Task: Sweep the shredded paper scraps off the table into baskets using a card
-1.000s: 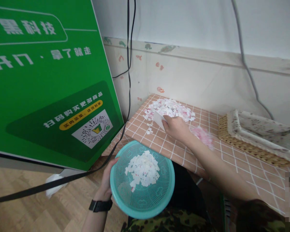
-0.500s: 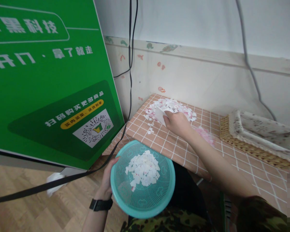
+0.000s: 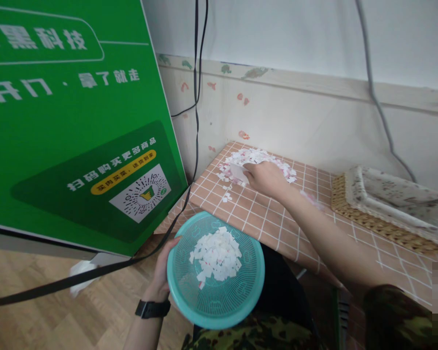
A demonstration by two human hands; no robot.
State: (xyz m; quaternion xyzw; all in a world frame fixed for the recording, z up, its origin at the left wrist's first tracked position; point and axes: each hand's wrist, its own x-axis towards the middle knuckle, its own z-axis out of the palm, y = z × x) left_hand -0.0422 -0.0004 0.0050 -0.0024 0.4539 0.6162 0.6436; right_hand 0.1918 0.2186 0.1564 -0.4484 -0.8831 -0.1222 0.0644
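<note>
Right hand outstretched, pinching white card; left hand low, clamped on teal basket.

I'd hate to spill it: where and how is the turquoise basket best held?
Probably by the rim of the turquoise basket, from its left, where the left hand holds it, thumb over the edge, fingers outside. The rim is continuous and clear of the paper scraps heaped inside.

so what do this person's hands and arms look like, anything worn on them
The left hand is ungloved, with a wide black band, like a watch strap, at its wrist; no left sleeve shows. The right hand is also ungloved, its wrist without a band; a dark camouflage sleeve covers that arm higher up.
</note>
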